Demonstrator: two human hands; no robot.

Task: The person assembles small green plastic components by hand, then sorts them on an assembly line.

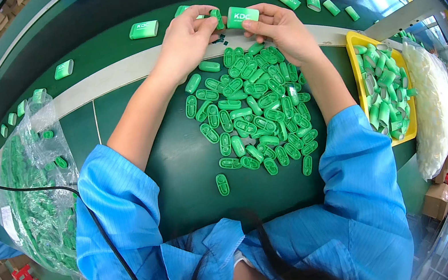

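My left hand (186, 41) pinches a small green oval plastic piece (216, 19), turned on edge, between thumb and fingers. Close to its right, my right hand (282, 30) grips a green-and-white printed sleeve (240, 17) by its right end. The two items are near each other; whether they touch I cannot tell. Below both hands spreads a loose pile of green oval plastic pieces (254, 106), many showing a moulded recess. A green-and-white sleeve (180, 10) is partly hidden behind my left hand.
Green printed pieces, such as this one (144, 29), lie along the green strip beyond a pale rail (126, 69). At right stand a yellow bin (352, 39) of green sleeves and a bulging pale plastic bag (431, 103). Clear bags (39, 185) of green pieces and a black cable (28, 188) are left.
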